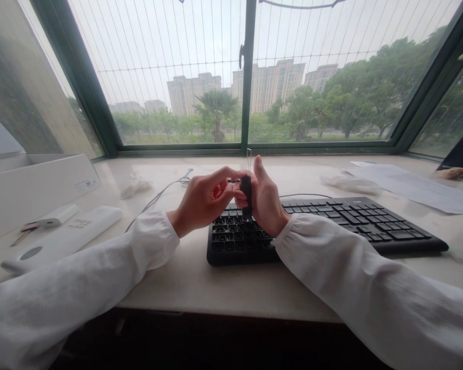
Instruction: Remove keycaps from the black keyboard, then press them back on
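My right hand (268, 198) is closed around a keycap puller (246, 192), a slim black handle with thin wire loops pointing up. Its thumb is raised beside the wires. From the other side my left hand (206, 198) meets it, thumb and fingers pinched together against the handle. A small dark bit shows at those fingertips, too hidden to name. Both hands are above the left part of a black keyboard (370, 221). Keycaps are off in the keyboard's left section, baring the square key sockets (227, 239), while caps sit on the right part.
To the left lie an opened white box (34, 177), a long white device (65, 239) and a smaller white piece (57, 216). A grey cable (158, 198) runs behind my left wrist. Paper sheets (420, 185) and clear plastic bags (349, 183) are by the window (177, 77).
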The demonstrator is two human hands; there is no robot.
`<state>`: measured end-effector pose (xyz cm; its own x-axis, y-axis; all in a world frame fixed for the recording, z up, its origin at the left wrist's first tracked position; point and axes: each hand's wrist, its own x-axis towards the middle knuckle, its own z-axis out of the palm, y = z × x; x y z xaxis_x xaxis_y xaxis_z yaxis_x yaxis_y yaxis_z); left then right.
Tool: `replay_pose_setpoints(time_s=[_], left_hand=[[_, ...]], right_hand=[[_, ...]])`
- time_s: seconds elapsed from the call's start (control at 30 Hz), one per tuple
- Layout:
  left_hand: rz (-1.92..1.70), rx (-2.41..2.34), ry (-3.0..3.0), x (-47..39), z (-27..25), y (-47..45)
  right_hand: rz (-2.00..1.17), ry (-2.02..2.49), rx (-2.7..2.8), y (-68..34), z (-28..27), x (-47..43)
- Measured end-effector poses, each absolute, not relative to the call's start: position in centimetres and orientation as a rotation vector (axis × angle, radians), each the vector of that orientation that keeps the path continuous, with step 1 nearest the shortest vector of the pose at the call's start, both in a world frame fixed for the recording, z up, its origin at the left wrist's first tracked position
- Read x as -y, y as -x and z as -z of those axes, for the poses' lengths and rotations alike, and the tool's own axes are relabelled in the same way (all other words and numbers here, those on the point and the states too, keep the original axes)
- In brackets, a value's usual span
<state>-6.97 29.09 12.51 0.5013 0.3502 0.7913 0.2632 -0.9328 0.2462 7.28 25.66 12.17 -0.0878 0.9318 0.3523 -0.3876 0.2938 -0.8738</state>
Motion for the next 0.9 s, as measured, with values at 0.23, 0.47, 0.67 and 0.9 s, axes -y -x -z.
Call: replay_pose_setpoints(time_s=[0.23, 0.47, 0.67, 0.9], left_hand=[[-1.403, -0.545, -2.716, -29.18, -12.38, 7.09], [-1.355, -0.495, -2.547, -28.99, -12.56, 6.82], [-1.316, -0.489, -2.461, -28.84, -12.84, 6.6], [-1.254, -0.498, -2.44, -28.71, -12.74, 6.49]], right_hand=[[-1.165, 0.654, 1.193, -7.28, -12.29, -25.47], [-1.219, 0.603, 1.175, -7.27, -12.04, -25.75], [-1.227, 0.59, 1.192, -7.13, -12.21, -25.56], [-1.234, 0.603, 1.18, -7.24, -12.25, -25.58]])
